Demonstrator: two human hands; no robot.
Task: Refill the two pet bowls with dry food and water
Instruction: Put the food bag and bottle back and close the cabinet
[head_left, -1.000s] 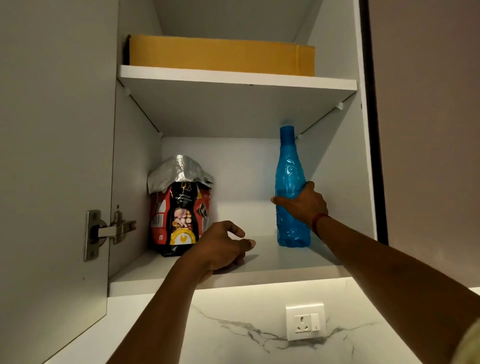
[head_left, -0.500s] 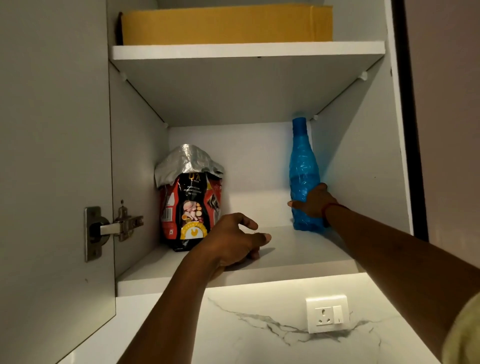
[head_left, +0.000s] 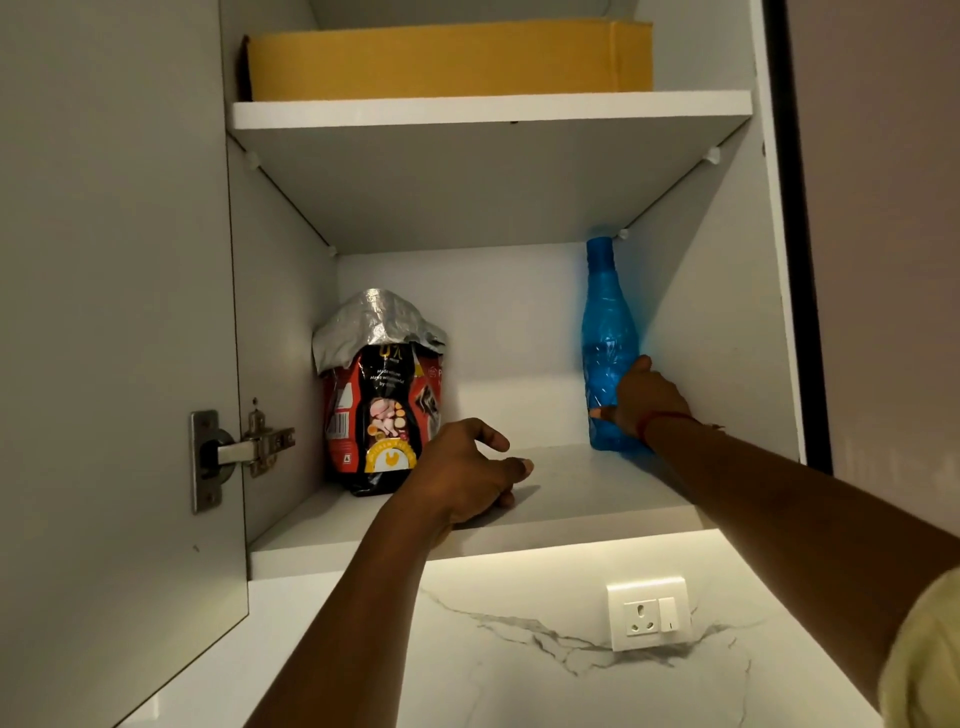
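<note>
A red and black pet food bag (head_left: 376, 405) with a folded silver top stands at the left of the lower cupboard shelf (head_left: 571, 499). A blue water bottle (head_left: 605, 332) stands upright at the shelf's right, close to the side wall. My right hand (head_left: 647, 397) is wrapped around the bottle's lower half. My left hand (head_left: 467, 475) rests on the shelf's front part, just right of the bag, fingers apart and holding nothing. No pet bowls are in view.
The cupboard door (head_left: 114, 338) stands open on the left with its metal hinge (head_left: 234, 452). A yellow cardboard box (head_left: 447, 62) fills the upper shelf. Below the cupboard is a marble-patterned wall with a white socket (head_left: 649, 613).
My right hand with the bottle has gone deeper into the shelf toward the right wall. My left hand has stayed on the shelf beside the bag. The view has shifted slightly.
</note>
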